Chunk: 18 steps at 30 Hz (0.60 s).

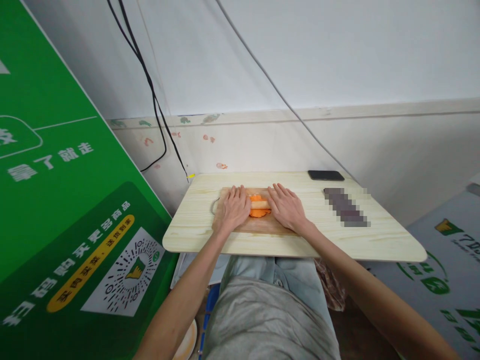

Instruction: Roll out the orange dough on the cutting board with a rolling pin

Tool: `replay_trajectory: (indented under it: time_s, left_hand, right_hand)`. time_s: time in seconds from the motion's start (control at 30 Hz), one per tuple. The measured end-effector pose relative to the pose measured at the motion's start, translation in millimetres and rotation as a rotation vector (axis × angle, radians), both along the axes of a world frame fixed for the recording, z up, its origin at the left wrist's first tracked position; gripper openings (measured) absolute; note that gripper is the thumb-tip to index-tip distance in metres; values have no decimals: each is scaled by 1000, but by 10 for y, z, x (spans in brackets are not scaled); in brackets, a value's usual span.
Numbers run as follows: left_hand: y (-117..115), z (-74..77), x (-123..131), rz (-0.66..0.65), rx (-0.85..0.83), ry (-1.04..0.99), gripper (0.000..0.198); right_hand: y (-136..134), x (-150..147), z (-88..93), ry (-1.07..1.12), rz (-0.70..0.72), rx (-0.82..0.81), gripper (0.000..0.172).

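Observation:
A short pale wooden rolling pin (260,204) lies across a flattened piece of orange dough (259,213) with an uneven edge. My left hand (235,207) rests flat over the pin's left end, fingers stretched out and pointing away from me. Over the right end lies my right hand (286,207), its fingers also extended and slightly spread. Both palms hide the pin's ends. Beneath the dough is a wooden cutting board (258,228) with a metal loop handle (214,205) on its left side.
The board sits on a light wood-grain table (198,220) against the wall. A black phone (326,175) lies at the back right, with a blurred-out dark object (345,207) nearer me. A large green sign (86,200) stands to the left. Cables (150,82) hang down the wall.

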<state>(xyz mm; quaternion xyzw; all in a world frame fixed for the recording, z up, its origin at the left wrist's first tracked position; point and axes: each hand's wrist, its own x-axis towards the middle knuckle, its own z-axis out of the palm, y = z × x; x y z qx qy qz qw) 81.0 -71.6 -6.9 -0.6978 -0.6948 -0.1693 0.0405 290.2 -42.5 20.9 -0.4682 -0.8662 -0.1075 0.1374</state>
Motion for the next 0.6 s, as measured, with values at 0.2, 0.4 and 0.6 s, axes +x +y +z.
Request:
replay_trajectory:
  time_s: [0.2,0.4,0.6]
  left_hand:
    - [-157,9,30,1,-19,-9,62]
    - [-296,-45,68,-19,13,12,60]
    - [-345,-39,82,-49,34,50,62]
  right_hand:
    - [-102,45,-35,9,34,15,62]
    - [-246,106,-103,36,37,-18,62]
    - [-303,133,-152,52,31,-53,63]
